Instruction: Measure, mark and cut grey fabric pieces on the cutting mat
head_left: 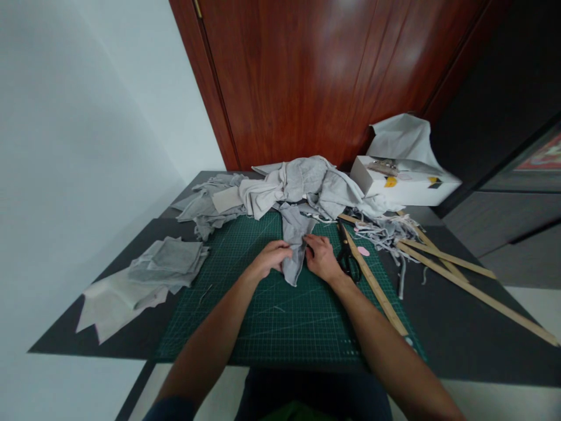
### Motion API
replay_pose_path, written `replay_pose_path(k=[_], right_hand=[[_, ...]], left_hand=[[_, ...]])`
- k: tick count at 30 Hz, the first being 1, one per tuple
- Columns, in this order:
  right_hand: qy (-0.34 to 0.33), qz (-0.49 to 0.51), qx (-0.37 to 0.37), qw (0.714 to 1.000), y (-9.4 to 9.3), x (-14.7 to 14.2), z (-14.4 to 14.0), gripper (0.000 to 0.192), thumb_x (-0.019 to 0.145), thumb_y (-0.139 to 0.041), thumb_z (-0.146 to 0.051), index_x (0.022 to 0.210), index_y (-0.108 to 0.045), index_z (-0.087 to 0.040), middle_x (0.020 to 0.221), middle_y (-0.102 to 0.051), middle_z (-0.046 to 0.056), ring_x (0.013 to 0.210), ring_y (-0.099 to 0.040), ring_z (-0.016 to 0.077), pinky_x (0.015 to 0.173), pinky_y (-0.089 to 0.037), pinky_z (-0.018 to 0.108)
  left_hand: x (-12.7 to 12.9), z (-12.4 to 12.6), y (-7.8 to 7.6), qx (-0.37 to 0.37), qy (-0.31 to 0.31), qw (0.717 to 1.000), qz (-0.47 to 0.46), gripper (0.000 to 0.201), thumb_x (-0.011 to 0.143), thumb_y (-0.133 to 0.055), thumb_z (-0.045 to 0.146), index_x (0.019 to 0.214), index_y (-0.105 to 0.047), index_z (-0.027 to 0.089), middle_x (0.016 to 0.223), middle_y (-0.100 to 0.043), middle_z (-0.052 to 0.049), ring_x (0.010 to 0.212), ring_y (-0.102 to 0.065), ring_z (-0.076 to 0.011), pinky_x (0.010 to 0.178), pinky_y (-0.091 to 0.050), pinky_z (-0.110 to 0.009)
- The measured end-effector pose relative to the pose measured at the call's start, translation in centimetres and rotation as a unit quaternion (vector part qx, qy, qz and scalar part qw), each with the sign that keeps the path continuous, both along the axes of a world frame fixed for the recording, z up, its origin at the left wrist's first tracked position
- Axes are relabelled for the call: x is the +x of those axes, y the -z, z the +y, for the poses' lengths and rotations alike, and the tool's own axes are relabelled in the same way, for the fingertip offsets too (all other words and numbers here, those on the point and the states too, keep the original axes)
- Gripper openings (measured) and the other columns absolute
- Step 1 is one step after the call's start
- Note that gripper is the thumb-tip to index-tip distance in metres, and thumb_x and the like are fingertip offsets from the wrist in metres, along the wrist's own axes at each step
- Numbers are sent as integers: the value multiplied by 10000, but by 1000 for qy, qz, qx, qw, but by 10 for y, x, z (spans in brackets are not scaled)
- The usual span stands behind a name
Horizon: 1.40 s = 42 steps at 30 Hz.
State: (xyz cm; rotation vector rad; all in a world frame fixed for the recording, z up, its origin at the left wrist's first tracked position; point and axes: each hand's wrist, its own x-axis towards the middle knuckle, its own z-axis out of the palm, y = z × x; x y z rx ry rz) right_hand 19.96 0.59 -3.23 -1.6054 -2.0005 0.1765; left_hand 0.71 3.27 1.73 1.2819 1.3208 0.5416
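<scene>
Head view, looking down at a dark table (456,327) with a green cutting mat (280,316) laid on it; white grid lines are printed on the mat, any numerals too small to read; left hand (270,259) and right hand (321,257) both rest on the mat near its far-centre, one on either side of a narrow grey fabric piece (294,248); left fingers curl closed on the piece's left edge, pinching it; right fingers bent, tips pressing on the right edge, whether they actually pinch it cannot be told; the piece runs from between the hands up toward a large heap of grey fabric (302,187) at the far edge of the mat, and appears to join it; black scissors (347,257) lie on the mat just right of the right hand, apart from it; a small pink object (363,251) lies beside the scissors; a long wooden strip (377,286) runs diagonally along the mat's right side, more wooden strips (460,275) further right on the table; stack of cut grey squares (170,260) left of the mat, on top of paler flat pieces (118,298); white box (403,184) at far right with yellow and dark marks on its side, no lettering legible; red-brown wooden door (315,76) behind.
</scene>
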Motion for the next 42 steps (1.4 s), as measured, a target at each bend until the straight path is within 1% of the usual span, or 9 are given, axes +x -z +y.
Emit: replay_pose_path(k=[5,9,12,16,22,28,34,38,42], right_hand=[[8,-40,-53,998,-7,-4,-7,495,975,-501,-146,1436,-676,-189,1487,-672,87,1293,-488,318,1044,-438,427],[22,-55,-70,996,-14,-5,-11,521,939,-529,-118,1435,-674,-190,1396,-721,108,1279,-489,321,1018,-436,417],[32,-62,-71,995,-18,-5,-13,521,898,-543,-89,1374,-719,-205,1346,-742,99,1274,-492,328,1002,-435,421],[64,-71,-75,993,-21,-4,-15,460,890,-550,-97,1274,-774,-216,1263,-769,113,1266,-501,336,983,-433,434],[88,-69,-87,990,-28,-1,-16,377,877,-559,-99,1108,-831,-219,1116,-796,120,1196,-546,323,975,-420,435],[115,-63,-86,988,-32,-4,-17,316,980,-509,-227,949,-822,-188,1021,-779,141,1151,-552,334,980,-413,459],[170,-78,-47,981,-22,-8,-18,486,940,-616,-323,1382,-650,-125,1399,-628,208,1244,-469,387,959,-422,483],[162,-65,-89,980,-15,-4,-14,371,930,-566,-185,1267,-707,-121,1227,-707,190,1170,-540,350,958,-429,452],[100,18,-25,994,-17,-5,-11,395,929,-476,-95,1215,-748,-106,1138,-741,176,1105,-614,294,1034,-445,435]], left_hand=[[1,0,-1,274,11,932,236,314,845,-776,449,998,-731,178,860,-731,-71,863,-730,-265,797,-584,-360],[7,0,10,415,81,871,250,375,827,-823,317,1170,-732,195,1191,-736,-106,1180,-673,-275,1081,-526,-385],[9,4,16,387,94,884,245,253,885,-682,147,1120,-752,210,1151,-772,-78,1135,-705,-238,1063,-529,-345],[-3,14,13,299,-42,911,281,313,899,-597,131,1165,-735,224,1022,-808,-63,959,-763,-229,900,-566,-322],[-26,16,5,211,-75,887,404,264,845,-629,177,1090,-729,191,1015,-797,-167,984,-767,-361,838,-555,-413],[-20,14,9,358,-61,851,379,455,831,-599,93,1280,-669,124,1240,-733,-189,1198,-685,-323,1059,-515,-405],[-13,14,15,381,-46,864,326,326,918,-630,192,1241,-677,186,1119,-756,-106,1113,-695,-275,1042,-517,-380],[-17,12,8,317,-62,863,389,386,875,-597,77,1238,-686,175,1067,-762,-120,1050,-713,-292,964,-535,-388],[-16,5,-6,400,-96,839,357,336,857,-600,79,1171,-702,143,1167,-713,-158,1192,-651,-317,1084,-500,-439]])
